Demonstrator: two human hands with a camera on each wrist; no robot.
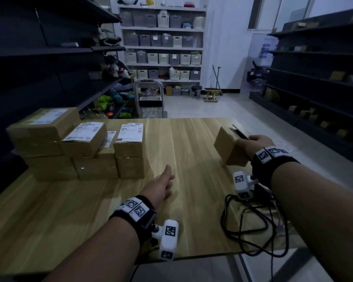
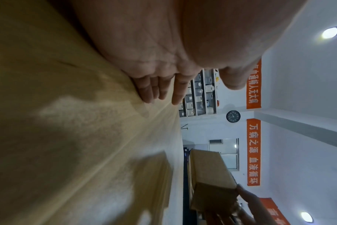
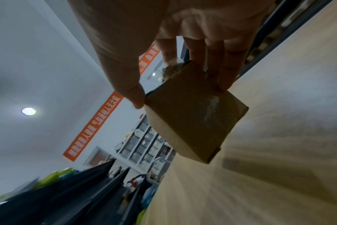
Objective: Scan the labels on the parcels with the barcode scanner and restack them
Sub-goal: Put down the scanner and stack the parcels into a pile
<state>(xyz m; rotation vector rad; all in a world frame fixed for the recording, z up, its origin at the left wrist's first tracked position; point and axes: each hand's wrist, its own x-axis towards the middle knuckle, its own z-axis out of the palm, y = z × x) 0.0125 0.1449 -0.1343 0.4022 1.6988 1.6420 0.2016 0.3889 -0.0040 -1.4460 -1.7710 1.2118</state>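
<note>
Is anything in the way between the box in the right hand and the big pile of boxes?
Nothing visible is. The right hand holds the box tilted over the table. Between it and the pile of boxes lies bare wood. The left hand lies nearer the person, off that path.

Stacked parcels (image 1: 77, 147) crowd the table's (image 1: 188, 147) far-left corner; a tangled black cable (image 1: 251, 224) lies at the near-right edge. Bare tabletop runs between them, near edge to far.

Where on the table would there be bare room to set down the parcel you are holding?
Bare wood lies between the stacked parcels and the held parcel, ahead of the left hand. The near right corner is crowded with black cable.
</note>
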